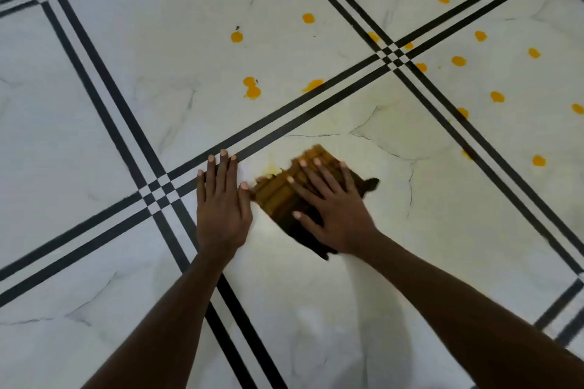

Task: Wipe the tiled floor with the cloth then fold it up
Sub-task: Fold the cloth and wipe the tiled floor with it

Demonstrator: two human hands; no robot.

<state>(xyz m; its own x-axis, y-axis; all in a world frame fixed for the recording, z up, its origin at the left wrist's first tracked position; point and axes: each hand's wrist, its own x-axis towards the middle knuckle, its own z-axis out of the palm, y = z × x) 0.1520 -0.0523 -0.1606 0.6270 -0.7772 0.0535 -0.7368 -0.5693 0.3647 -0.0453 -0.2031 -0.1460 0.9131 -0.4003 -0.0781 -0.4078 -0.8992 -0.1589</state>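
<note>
1. Cloth (284,196), brownish-yellow and bunched, was seen pressed flat on the tiled floor (316,309), low and centre in the head view, its edges blurred
2. The right hand (331,215) was laid on top of the cloth, palm down with fingers spread wide; nothing was gripped
3. The left hand (221,208) was rested flat on the bare tile just beside the cloth, fingers extended and close together, the thumb nearly touching the cloth's left edge
4. The floor was made up of large white marbled tiles, divided by double black bands (110,98) crossing in small chequered squares
5. Orange-yellow spots (252,87) were scattered over the tiles beyond the hands, mostly toward the upper right
6. A faint yellow smear (271,166) was visible on the tile just beyond the cloth
</note>
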